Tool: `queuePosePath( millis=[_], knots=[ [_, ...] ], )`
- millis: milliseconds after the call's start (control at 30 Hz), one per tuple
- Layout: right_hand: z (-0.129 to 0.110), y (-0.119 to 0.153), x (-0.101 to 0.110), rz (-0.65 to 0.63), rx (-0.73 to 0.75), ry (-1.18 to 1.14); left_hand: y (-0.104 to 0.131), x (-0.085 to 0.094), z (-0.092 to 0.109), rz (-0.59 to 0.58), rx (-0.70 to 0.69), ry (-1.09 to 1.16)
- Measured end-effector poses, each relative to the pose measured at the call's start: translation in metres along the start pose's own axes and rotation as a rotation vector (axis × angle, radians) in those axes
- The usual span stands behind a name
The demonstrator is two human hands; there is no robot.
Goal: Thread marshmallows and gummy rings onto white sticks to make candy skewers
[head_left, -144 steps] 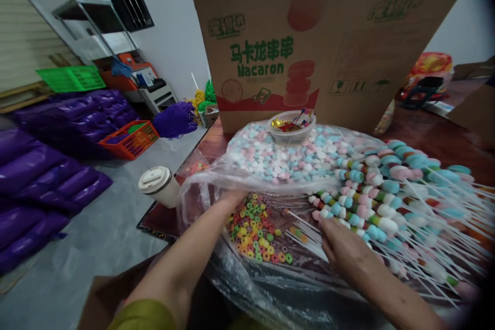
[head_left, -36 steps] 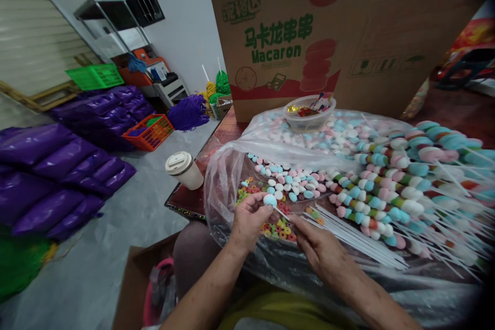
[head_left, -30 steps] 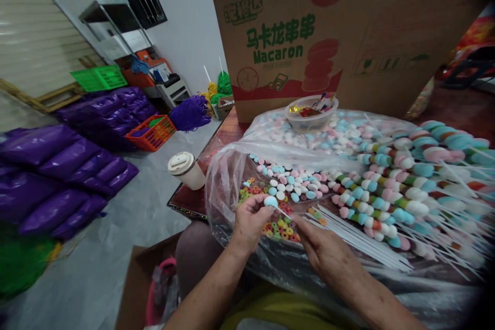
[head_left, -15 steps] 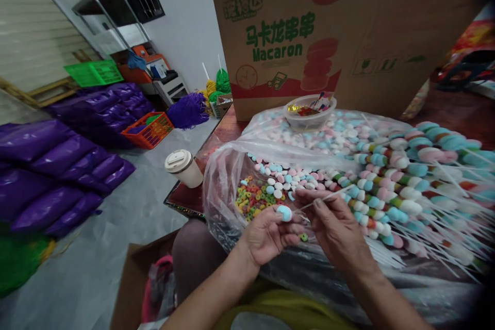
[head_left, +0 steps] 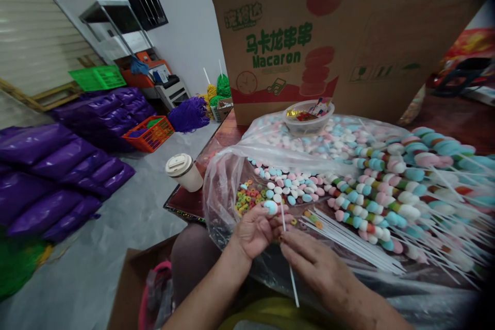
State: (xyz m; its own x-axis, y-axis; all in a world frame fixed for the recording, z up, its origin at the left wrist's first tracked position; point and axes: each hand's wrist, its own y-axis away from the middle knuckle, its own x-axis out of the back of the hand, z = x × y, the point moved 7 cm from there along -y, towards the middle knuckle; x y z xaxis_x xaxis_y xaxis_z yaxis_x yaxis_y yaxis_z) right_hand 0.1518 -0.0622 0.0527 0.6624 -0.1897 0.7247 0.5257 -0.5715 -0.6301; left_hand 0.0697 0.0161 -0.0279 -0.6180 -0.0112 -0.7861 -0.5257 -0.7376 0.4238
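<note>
My left hand (head_left: 253, 232) is closed in a pinch on a blue-and-white marshmallow (head_left: 271, 208). Close beside it, my right hand (head_left: 320, 263) grips a thin white stick (head_left: 294, 281), which stands nearly upright with its top near the marshmallow. Whether stick and marshmallow touch, I cannot tell. Just beyond my hands lie ring-shaped gummy candies (head_left: 253, 196) in green, red, yellow and orange. Loose pastel marshmallows (head_left: 292, 183) spread behind them. A bundle of white sticks (head_left: 356, 242) rests right of my hands, beside a pile of filled candy skewers (head_left: 386, 198).
Clear plastic sheeting (head_left: 222, 175) lies under the candy. A tall cardboard box (head_left: 270, 82) stands at the back, with a plastic bowl (head_left: 309, 121) of wrappers before it. A lidded paper cup (head_left: 184, 171) stands at the table's left corner. Purple bags (head_left: 58, 175) are stacked on the floor.
My right hand has come down and left, and the stick has swung from slanting rightward to nearly upright. My left hand has shifted slightly left with the marshmallow. The stick bundle now shows more fully.
</note>
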Motion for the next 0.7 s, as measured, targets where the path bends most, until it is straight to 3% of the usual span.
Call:
queuePosePath(
  millis=[100,167,300,400,467,567,700],
  knots=[
    [-0.001,-0.001,-0.009,-0.085,-0.046,-0.126,-0.003,0.011,0.009,0.176,-0.069,0.053],
    [0.003,-0.001,-0.017,-0.115,-0.147,-0.333,-0.005,0.012,0.016,0.236,-0.180,0.073],
    [0.035,0.002,-0.045,0.029,-0.691,-0.772,-0.004,0.001,0.029,0.313,-0.511,-0.017],
    [0.055,0.008,-0.062,0.102,-0.973,-0.832,-0.002,-0.012,0.034,0.301,-0.633,-0.091],
    [0.066,0.014,-0.056,0.124,-1.011,-0.786,-0.002,-0.014,0.036,0.294,-0.635,-0.118],
    [0.076,0.027,-0.027,0.082,-0.982,-0.564,0.000,-0.005,0.040,0.336,-0.622,-0.220],
    [0.057,0.024,0.007,0.004,-0.659,-0.096,0.000,0.000,0.035,0.323,-0.614,-0.316]
  ],
)
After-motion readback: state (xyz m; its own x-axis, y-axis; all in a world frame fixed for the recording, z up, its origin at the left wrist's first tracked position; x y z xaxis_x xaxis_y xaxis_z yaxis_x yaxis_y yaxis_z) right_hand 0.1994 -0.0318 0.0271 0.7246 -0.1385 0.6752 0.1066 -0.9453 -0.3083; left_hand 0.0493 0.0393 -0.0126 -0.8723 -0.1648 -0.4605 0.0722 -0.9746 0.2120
